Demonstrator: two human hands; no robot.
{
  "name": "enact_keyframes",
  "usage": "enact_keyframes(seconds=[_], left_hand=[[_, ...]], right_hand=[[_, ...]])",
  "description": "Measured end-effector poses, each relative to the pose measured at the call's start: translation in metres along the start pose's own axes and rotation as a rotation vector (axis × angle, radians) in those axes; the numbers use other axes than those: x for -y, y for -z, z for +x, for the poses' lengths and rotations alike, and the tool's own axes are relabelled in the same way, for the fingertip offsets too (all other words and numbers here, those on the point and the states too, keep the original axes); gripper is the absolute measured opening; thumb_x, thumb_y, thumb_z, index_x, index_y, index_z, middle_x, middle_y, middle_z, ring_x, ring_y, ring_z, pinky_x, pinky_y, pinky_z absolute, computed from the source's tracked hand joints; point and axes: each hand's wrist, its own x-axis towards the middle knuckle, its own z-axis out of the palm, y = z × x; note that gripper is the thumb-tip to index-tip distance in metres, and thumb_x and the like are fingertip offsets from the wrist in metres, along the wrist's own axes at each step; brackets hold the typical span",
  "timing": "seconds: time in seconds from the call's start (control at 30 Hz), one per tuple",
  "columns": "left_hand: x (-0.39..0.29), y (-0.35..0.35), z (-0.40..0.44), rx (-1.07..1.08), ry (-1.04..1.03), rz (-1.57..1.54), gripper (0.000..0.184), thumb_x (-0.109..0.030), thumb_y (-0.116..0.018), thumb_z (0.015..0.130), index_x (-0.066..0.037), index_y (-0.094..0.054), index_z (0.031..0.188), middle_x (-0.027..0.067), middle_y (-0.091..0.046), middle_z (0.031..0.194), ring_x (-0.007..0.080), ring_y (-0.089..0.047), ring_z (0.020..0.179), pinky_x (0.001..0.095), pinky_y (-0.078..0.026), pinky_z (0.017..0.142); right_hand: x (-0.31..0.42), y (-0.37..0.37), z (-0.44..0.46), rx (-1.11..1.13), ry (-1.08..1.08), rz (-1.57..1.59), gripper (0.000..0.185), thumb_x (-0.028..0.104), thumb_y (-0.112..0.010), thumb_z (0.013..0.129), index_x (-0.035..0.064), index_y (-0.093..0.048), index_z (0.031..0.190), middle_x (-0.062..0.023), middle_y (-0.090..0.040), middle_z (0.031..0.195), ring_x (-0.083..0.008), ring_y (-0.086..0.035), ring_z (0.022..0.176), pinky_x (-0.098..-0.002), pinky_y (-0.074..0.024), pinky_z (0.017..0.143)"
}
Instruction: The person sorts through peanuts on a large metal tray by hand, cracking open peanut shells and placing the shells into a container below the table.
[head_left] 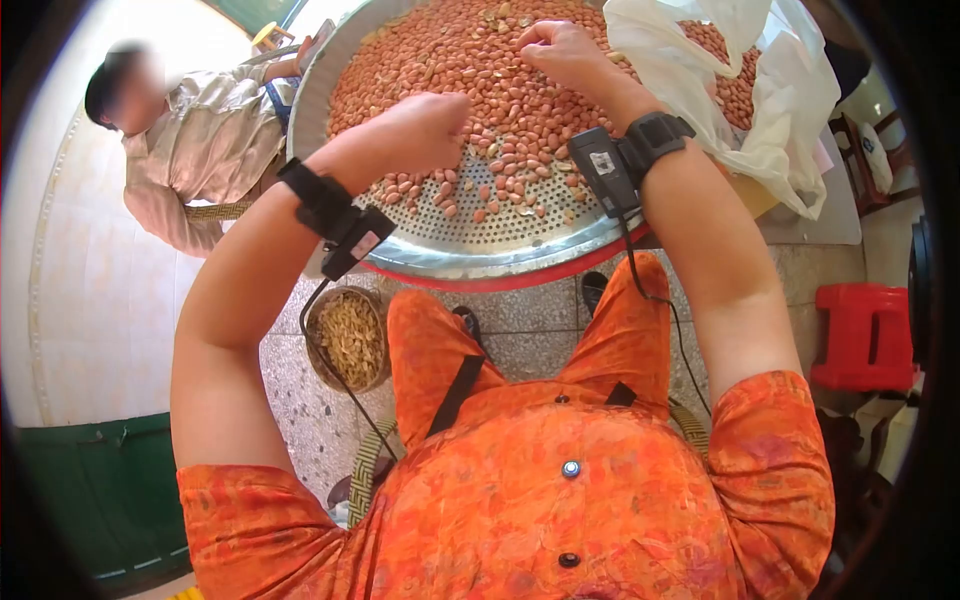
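Shelled, reddish-skinned peanuts cover most of a wide perforated metal tray. My left hand is over the near left part of the peanuts, with its fingers curled closed and turned away from me. Whatever may be inside that hand is hidden. Farther back and to the right, my right hand is low over the pile, thumb and fingers pinched together. Anything between those fingertips is too small to make out. Loose peanuts and bits of broken shell lie thinly scattered on the near part of the tray, where the holes show.
To the right, a white plastic bag stands open with more peanuts inside. A basket of empty shells is on the floor by my left knee. A red stool stands at right. Another person sits at the tray's left.
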Motion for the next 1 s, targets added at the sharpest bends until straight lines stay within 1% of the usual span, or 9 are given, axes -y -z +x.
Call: enact_keyframes(seconds=[0.1,0.13,0.27,0.47,0.57,0.63,0.77,0.9,1.0], left_hand=[[0.021,0.002,-0.001,-0.161,-0.053,-0.054,0.010,-0.007,-0.050,0.069,-0.003,-0.054,0.077,0.0138,-0.056,0.073,0.0277,-0.056,0.070,0.0365,-0.043,0.059],[0.023,0.005,0.002,-0.051,0.055,-0.018,0.011,-0.005,-0.050,0.069,-0.003,-0.055,0.078,0.0142,-0.057,0.075,0.0282,-0.056,0.071,0.0357,-0.043,0.061],[0.021,0.002,0.007,-0.056,0.008,-0.097,0.012,-0.006,-0.052,0.069,-0.003,-0.056,0.079,0.0133,-0.057,0.071,0.0282,-0.057,0.069,0.0349,-0.044,0.061],[0.043,-0.020,0.025,-0.130,-0.182,0.176,0.012,-0.009,-0.056,0.068,-0.002,-0.056,0.078,0.0119,-0.057,0.071,0.0259,-0.055,0.060,0.0324,-0.045,0.055],[0.053,-0.001,0.017,-0.080,-0.114,-0.044,0.009,-0.007,-0.055,0.071,-0.001,-0.054,0.077,0.0099,-0.057,0.072,0.0205,-0.055,0.057,0.0298,-0.045,0.052],[0.053,0.013,0.004,0.015,0.188,-0.427,0.014,-0.011,-0.057,0.068,0.000,-0.056,0.077,0.0113,-0.058,0.069,0.0221,-0.059,0.066,0.0328,-0.046,0.057],[0.048,0.002,-0.015,0.014,0.141,-0.297,0.008,-0.006,-0.055,0.074,0.000,-0.052,0.078,0.0036,-0.052,0.064,0.0126,-0.054,0.057,0.0248,-0.045,0.051],[0.040,-0.019,-0.012,-0.152,0.008,-0.033,0.022,0.000,-0.053,0.069,-0.002,-0.050,0.091,0.0144,-0.053,0.091,0.0275,-0.053,0.089,0.0336,-0.043,0.075],[0.040,-0.017,-0.009,-0.001,0.053,0.001,0.027,0.002,-0.053,0.070,-0.004,-0.047,0.095,0.0158,-0.048,0.098,0.0319,-0.048,0.094,0.0378,-0.040,0.078]], right_hand=[[0.007,0.002,-0.003,0.034,-0.069,0.011,0.019,0.018,-0.055,0.074,0.0048,-0.060,0.086,-0.0022,-0.056,0.068,-0.0089,-0.050,0.062,-0.0253,-0.0403,0.055],[0.008,0.001,-0.003,0.046,-0.082,0.031,0.019,0.018,-0.055,0.074,0.0048,-0.060,0.086,-0.0023,-0.056,0.068,-0.0090,-0.050,0.062,-0.0251,-0.0403,0.055],[0.012,0.003,-0.004,0.073,-0.101,0.040,0.019,0.017,-0.055,0.073,0.0046,-0.060,0.086,-0.0026,-0.056,0.068,-0.0091,-0.050,0.062,-0.0248,-0.0404,0.055],[0.006,0.002,-0.002,0.109,-0.155,0.082,0.019,0.016,-0.054,0.072,0.0041,-0.060,0.086,-0.0026,-0.056,0.070,-0.0096,-0.051,0.064,-0.0248,-0.0408,0.057],[0.005,0.001,-0.002,0.078,-0.116,0.078,0.020,0.016,-0.054,0.072,0.0038,-0.060,0.086,-0.0027,-0.057,0.071,-0.0098,-0.051,0.065,-0.0248,-0.0410,0.057],[0.004,0.001,-0.002,0.072,-0.104,0.077,0.020,0.016,-0.054,0.072,0.0037,-0.060,0.086,-0.0029,-0.057,0.071,-0.0099,-0.051,0.065,-0.0248,-0.0411,0.058],[0.012,0.003,-0.005,0.090,-0.120,0.049,0.020,0.016,-0.054,0.072,0.0037,-0.060,0.086,-0.0031,-0.056,0.071,-0.0102,-0.051,0.066,-0.0250,-0.0413,0.058],[0.008,0.002,-0.004,0.112,-0.094,0.017,0.020,0.016,-0.054,0.072,0.0032,-0.059,0.087,-0.0033,-0.056,0.070,-0.0103,-0.051,0.066,-0.0248,-0.0412,0.058],[0.006,0.002,-0.004,0.138,-0.087,0.020,0.020,0.015,-0.053,0.072,0.0026,-0.059,0.086,-0.0035,-0.056,0.070,-0.0102,-0.052,0.065,-0.0247,-0.0413,0.058]])
